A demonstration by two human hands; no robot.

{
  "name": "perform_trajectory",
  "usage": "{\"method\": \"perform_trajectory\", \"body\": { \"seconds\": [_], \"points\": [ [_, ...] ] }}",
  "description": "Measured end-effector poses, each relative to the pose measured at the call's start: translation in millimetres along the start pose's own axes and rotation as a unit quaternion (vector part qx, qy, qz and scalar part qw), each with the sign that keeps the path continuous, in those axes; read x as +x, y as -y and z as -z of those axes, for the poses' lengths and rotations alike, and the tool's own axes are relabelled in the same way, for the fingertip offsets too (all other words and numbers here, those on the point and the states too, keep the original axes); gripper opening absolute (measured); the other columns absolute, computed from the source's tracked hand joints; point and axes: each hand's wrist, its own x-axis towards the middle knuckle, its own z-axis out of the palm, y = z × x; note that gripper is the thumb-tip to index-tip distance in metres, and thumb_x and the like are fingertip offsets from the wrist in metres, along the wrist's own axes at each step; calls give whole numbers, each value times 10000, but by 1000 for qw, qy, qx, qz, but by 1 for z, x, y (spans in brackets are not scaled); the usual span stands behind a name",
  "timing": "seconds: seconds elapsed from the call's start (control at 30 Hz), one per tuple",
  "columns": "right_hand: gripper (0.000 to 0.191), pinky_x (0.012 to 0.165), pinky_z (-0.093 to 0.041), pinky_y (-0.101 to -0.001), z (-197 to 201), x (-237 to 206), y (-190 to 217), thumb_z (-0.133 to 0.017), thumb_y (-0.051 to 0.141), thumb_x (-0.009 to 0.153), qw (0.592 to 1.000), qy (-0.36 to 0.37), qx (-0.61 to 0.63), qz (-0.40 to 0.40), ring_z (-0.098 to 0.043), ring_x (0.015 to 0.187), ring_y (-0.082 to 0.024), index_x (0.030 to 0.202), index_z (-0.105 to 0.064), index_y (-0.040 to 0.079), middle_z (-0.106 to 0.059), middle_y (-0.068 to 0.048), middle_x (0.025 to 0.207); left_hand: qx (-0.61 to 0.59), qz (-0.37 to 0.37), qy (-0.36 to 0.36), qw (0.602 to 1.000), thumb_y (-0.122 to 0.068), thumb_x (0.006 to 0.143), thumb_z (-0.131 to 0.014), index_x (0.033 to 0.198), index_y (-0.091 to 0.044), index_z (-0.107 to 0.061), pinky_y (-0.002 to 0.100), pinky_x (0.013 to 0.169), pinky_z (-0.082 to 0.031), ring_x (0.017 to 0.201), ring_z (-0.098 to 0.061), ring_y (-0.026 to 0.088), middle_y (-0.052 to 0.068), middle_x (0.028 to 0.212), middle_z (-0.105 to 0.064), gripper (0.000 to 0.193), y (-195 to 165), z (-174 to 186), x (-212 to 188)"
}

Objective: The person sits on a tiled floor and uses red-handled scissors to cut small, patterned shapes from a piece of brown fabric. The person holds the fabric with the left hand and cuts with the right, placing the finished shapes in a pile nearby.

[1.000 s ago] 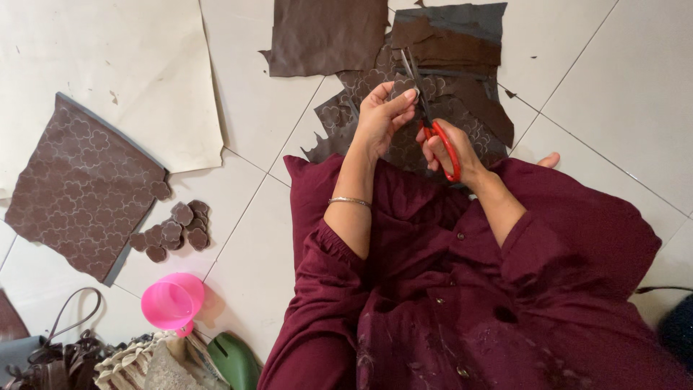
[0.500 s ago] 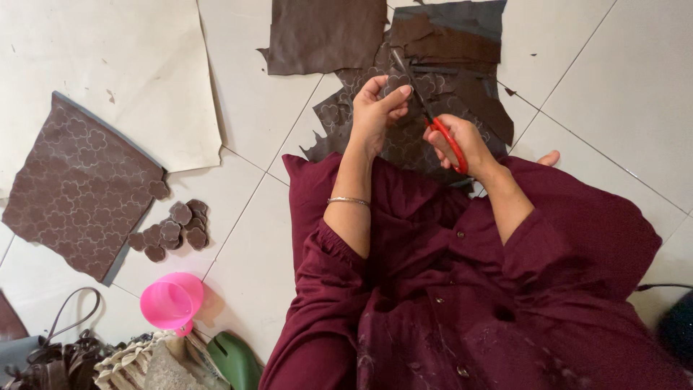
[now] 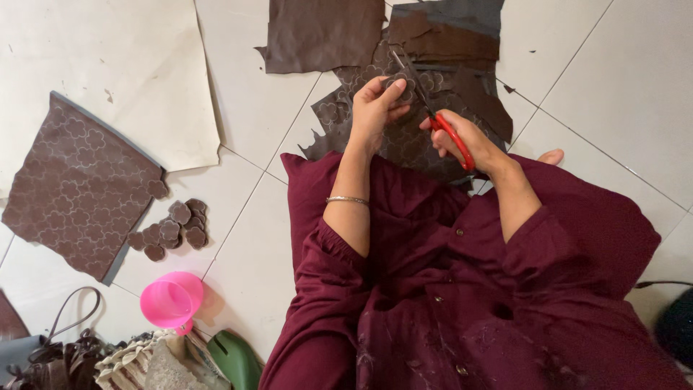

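My left hand (image 3: 377, 108) pinches a small brown flower-shaped leather piece (image 3: 399, 84) between thumb and fingers. My right hand (image 3: 462, 137) grips red-handled scissors (image 3: 437, 115), whose blades point up-left and meet the edge of that piece. Both hands hover over a larger brown leather sheet (image 3: 339, 119) stamped with flower outlines, which lies across my lap and the tiled floor. I wear a maroon garment and a thin bracelet on the left wrist.
A second stamped leather sheet (image 3: 76, 188) lies at the left, with a pile of cut flower pieces (image 3: 173, 227) beside it. A pink cup (image 3: 170, 302), bags (image 3: 65, 357), plain brown leather scraps (image 3: 325, 32) and a cream sheet (image 3: 108, 72) also surround me.
Both hands have shifted slightly lower and the scissors have turned, working round the small piece. The left hand's grip on it has turned a little.
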Motion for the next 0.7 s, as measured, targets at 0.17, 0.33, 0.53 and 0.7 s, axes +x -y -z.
{"method": "perform_trajectory", "body": {
  "seconds": [0.17, 0.33, 0.53, 0.7],
  "points": [
    [690, 733, -521, -289, 2, 0, 2, -553, 652, 950, 1000, 8, 6, 6, -593, 783, -116, 1256, -593, 35, -591, -13, 885, 1, -27, 0, 1000, -137, 918, -753, 1017, -33, -671, 256, 684, -594, 766, -713, 125, 44, 884, -723, 165, -2, -1, 1],
    [739, 693, -526, -281, 2, -1, 4, -563, 703, 885, 1000, 0, 4, -9, -605, 750, -109, 1220, -626, 47, -601, 0, 851, -1, -74, 12, 997, -59, 913, -777, 1065, -1, -663, 217, 650, -537, 734, -653, 86, 38, 887, -720, 198, -5, -2, -2],
    [767, 641, -506, -263, 4, -1, 8, -586, 749, 868, 999, 3, 36, -35, -592, 678, -105, 1161, -637, 42, -596, -6, 800, 10, -96, 22, 995, -23, 881, -794, 1086, -3, -661, 205, 658, -529, 755, -656, 61, 28, 911, -732, 245, -9, -4, -5],
    [801, 642, -518, -253, 3, -1, 6, -574, 783, 846, 999, 1, 35, -18, -596, 681, -96, 1155, -642, 47, -596, 0, 793, 29, -108, 25, 993, -29, 883, -802, 1085, -3, -672, 205, 674, -524, 772, -659, 60, 25, 923, -739, 242, -10, -4, -6]
  ]
}}
